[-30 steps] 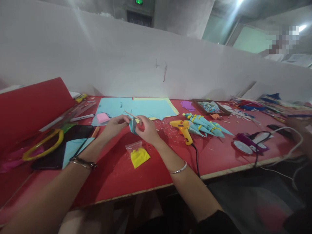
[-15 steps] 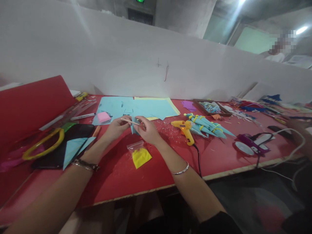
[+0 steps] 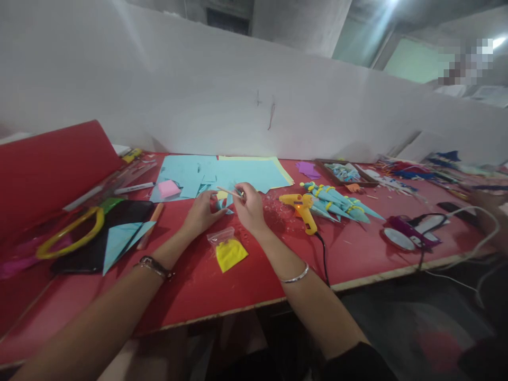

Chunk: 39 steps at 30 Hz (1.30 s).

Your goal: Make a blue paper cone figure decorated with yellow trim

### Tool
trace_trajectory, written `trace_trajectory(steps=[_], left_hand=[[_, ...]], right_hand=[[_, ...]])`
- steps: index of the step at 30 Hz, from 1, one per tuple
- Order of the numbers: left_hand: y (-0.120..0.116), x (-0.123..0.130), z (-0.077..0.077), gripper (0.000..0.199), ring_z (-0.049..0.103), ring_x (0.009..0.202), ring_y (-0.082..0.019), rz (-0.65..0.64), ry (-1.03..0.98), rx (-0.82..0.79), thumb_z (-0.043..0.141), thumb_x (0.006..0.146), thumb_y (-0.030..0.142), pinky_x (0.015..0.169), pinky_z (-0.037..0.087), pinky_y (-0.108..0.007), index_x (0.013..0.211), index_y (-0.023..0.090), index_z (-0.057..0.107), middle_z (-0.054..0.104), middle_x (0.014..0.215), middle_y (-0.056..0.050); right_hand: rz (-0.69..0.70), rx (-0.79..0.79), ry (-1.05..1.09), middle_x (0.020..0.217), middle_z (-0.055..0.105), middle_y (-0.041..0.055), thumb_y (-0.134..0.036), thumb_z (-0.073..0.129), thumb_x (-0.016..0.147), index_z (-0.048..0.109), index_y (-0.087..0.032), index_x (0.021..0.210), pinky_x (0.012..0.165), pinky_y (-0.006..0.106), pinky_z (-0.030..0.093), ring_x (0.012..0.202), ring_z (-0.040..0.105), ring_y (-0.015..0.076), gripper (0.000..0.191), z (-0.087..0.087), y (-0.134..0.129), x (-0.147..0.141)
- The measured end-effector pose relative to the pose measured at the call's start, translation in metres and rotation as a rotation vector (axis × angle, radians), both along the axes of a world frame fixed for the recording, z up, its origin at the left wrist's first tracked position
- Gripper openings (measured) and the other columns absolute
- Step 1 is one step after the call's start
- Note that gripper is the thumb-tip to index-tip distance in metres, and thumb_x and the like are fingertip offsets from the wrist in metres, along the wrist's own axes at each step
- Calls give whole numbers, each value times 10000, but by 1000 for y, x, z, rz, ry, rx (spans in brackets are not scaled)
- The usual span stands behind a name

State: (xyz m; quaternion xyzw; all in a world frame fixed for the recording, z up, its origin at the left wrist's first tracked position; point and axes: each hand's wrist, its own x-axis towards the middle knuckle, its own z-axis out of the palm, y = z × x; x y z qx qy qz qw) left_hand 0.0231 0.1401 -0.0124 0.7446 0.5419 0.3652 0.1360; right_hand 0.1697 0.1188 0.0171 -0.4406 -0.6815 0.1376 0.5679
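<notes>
In front of me, my left hand (image 3: pixel 201 212) has its thumb and fingers about a small folded piece of light blue paper (image 3: pixel 227 202). Close on its right, my right hand (image 3: pixel 251 207) grips a thin pale stick (image 3: pixel 227 191), which points left over the paper. Something small and shiny shows at the right fingertips, too blurred to name. Just below the hands lies a clear zip bag with yellow contents (image 3: pixel 230 255). Beyond them are light blue paper sheets (image 3: pixel 186 168) with cut scraps on top.
To the right lies a yellow glue gun (image 3: pixel 304 211), its cord running off the edge, beside several blue paper cones (image 3: pixel 337 202) with yellow trim. A yellow ring (image 3: pixel 73 246), blue folded paper (image 3: pixel 121 243) and pink pad (image 3: pixel 169 188) lie left. A wooden tray (image 3: pixel 369 181) stands behind.
My hands have drawn apart a little, the right one turning upward. The stick, earlier spanning both hands, is now at the right fingers. The blue paper has tipped lower.
</notes>
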Motion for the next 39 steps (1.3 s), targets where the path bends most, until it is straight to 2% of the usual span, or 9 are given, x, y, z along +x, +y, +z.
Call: trace_trajectory(steps=[4,7,11,18,24,27,32,39], left_hand=[[5,-3,-2,311,516,687,-126,-87,-85,-62,531,646,225,644,447,-274,945,176,459,515,920,-34],[6,-4,0,321,516,726,-120,-78,-122,-66,486,623,141,647,446,-253,941,177,462,519,906,-27],[3,-4,8,336,524,742,-121,-62,-146,-59,463,628,120,692,448,-264,960,165,470,534,869,-28],[-3,-16,21,384,540,709,-137,-62,-194,-3,514,673,228,655,454,-279,1051,182,459,565,879,-37],[-6,-21,22,333,546,759,-157,-161,-11,-44,504,678,244,697,445,-297,1004,178,493,578,880,-45],[-9,-20,23,326,542,783,-168,-186,69,-66,513,699,327,712,439,-303,985,170,508,580,916,-65],[-13,-21,27,446,549,771,-182,-179,128,-132,500,712,481,692,438,-310,1019,158,510,583,918,-69],[-25,-17,47,362,541,884,-199,-78,-105,12,324,810,430,792,412,-323,873,171,569,610,921,-68]], right_hand=[[16,13,-1,792,548,14,-238,440,776,515,-181,801,670,240,396,740,502,136,98,-1,1,0],[5,7,0,798,550,16,-234,441,776,516,-182,802,679,243,399,745,503,135,95,-1,0,0],[-3,5,-4,801,556,19,-242,435,780,516,-179,803,679,243,397,746,504,134,106,0,-1,0],[-20,-32,-31,761,559,7,-258,412,785,519,-183,816,626,228,389,673,492,121,135,0,-2,0],[-38,-24,-51,741,555,3,-250,424,777,525,-178,801,648,229,387,668,494,119,126,-1,-1,0],[-39,-27,-56,731,556,1,-256,427,773,527,-178,796,649,229,390,669,494,121,129,-2,-1,1],[-46,-28,-64,739,563,7,-256,429,767,532,-175,796,661,232,395,676,499,125,134,-2,0,0],[-9,-76,-31,748,580,7,-254,419,776,529,-181,824,651,229,405,683,525,127,140,0,-3,1]])
